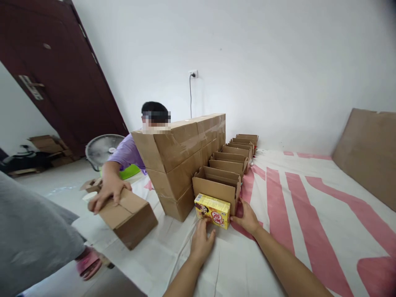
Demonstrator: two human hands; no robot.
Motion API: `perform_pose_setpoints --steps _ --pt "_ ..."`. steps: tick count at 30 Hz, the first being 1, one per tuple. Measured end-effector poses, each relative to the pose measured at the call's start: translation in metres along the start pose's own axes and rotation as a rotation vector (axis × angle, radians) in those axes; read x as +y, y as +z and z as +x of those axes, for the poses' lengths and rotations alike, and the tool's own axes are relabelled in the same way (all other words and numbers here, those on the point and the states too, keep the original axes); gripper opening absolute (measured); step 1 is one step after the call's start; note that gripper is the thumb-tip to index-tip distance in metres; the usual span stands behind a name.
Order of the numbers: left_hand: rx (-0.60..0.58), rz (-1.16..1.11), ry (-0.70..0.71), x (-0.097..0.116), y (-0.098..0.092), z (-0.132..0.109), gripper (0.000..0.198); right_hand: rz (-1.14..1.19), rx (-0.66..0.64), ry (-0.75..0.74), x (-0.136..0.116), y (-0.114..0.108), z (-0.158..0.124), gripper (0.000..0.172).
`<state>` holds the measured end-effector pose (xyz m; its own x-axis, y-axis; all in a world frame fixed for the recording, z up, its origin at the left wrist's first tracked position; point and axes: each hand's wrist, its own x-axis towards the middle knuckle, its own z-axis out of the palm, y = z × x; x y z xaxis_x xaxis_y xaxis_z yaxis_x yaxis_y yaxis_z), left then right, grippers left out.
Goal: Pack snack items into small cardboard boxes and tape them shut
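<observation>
The left hand [201,244] is loosely curled, thumb apart from the fingers, fingertips touching the near side of the yellow box [213,211]; the right hand [247,219] is part-open, thumb at the box's right end, fingers beside the nearest open carton [214,190]. How firmly either presses, I cannot tell. The yellow box sits on the printed sheet [241,260]. From it, the carton is at 12 o'clock, heading a row towards 1; stacked boxes [173,175] stand at 10 to 11; at 9, a co-worker's hand [109,190] rests on a closed box [133,220].
</observation>
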<state>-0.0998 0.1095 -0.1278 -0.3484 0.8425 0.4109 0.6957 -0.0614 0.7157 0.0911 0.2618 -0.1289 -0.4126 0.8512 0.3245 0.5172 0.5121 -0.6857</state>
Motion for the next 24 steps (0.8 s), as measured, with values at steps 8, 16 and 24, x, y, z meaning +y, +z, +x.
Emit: perform_pose_setpoints --steps 8,16,24 --pt "-0.042 0.059 -0.020 0.005 -0.002 -0.002 0.042 -0.256 -0.141 0.099 -0.021 -0.004 -0.012 0.090" --pt "-0.177 0.113 -0.076 0.031 -0.003 -0.019 0.058 -0.461 -0.339 0.133 -0.054 -0.021 -0.087 0.074" --pt "-0.082 0.085 0.355 0.082 -0.100 -0.072 0.036 -0.564 -0.372 -0.239 -0.033 -0.040 -0.202 0.061"
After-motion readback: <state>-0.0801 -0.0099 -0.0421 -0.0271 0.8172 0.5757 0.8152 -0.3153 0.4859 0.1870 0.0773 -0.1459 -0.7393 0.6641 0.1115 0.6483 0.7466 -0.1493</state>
